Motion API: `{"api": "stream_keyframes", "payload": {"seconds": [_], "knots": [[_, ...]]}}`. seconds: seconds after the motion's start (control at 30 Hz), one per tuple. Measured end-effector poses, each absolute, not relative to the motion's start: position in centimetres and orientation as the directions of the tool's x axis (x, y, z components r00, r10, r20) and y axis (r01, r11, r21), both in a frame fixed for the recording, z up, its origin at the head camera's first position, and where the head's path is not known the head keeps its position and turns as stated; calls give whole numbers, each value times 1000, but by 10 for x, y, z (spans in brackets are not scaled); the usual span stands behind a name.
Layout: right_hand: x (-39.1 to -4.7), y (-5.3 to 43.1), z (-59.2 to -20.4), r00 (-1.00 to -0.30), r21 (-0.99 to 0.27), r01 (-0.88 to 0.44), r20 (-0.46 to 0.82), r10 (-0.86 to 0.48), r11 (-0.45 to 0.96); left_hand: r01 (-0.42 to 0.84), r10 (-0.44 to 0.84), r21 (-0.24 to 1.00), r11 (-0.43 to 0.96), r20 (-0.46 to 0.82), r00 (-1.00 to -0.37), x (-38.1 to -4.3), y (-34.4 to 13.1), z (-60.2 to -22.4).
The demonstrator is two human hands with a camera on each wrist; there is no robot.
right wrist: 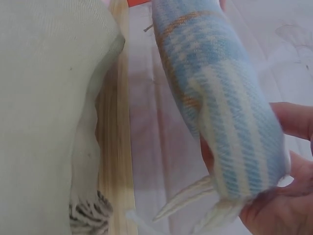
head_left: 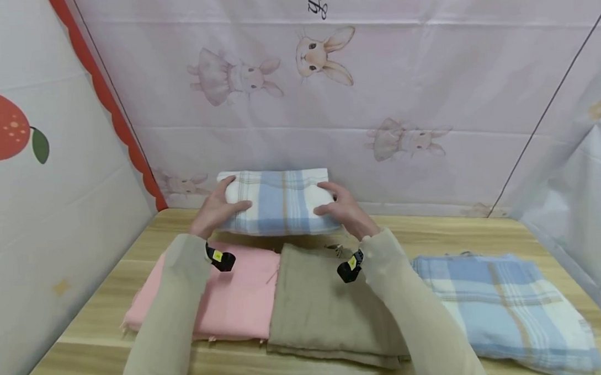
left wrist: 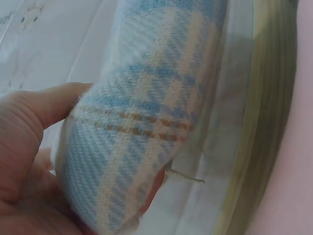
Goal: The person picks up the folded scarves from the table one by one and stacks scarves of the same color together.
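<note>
A folded blue-and-white plaid scarf [head_left: 281, 202] is held between both hands at the table's far edge, close to the back wall. My left hand [head_left: 218, 208] grips its left end, thumb on the near face, and the left wrist view shows the woven cloth [left wrist: 132, 122] bulging between thumb and fingers. At the opposite end my right hand [head_left: 348, 208] grips the scarf the same way. White tassels [right wrist: 188, 196] hang from that end in the right wrist view. Some fingers are hidden behind the cloth.
On the wooden table [head_left: 101, 327] lie a folded pink scarf [head_left: 240, 300] and a folded khaki scarf [head_left: 329, 308], side by side beneath the forearms. Another folded blue plaid scarf [head_left: 513, 307] lies at the right. A rabbit-printed sheet [head_left: 426, 84] covers the back wall.
</note>
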State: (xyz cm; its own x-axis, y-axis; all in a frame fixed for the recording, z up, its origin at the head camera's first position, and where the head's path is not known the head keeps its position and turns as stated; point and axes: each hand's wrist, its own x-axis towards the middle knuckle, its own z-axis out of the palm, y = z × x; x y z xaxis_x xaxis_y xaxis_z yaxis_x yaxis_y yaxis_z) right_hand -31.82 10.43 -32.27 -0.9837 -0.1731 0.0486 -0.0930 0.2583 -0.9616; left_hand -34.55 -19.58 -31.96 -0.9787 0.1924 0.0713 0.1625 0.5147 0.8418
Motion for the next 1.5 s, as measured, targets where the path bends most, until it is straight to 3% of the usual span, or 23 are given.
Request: {"api": "stream_keyframes", "payload": {"seconds": [0.67, 1.5], "knots": [[-294, 135, -317, -973, -962, -125, 71, -218, 243, 223, 245, 846, 483, 114, -963, -326, -180, -312], [-261, 183, -312, -974, -922, -170, 103, -202, 348, 264, 333, 874, 408, 127, -934, -303, -145, -311]]}}
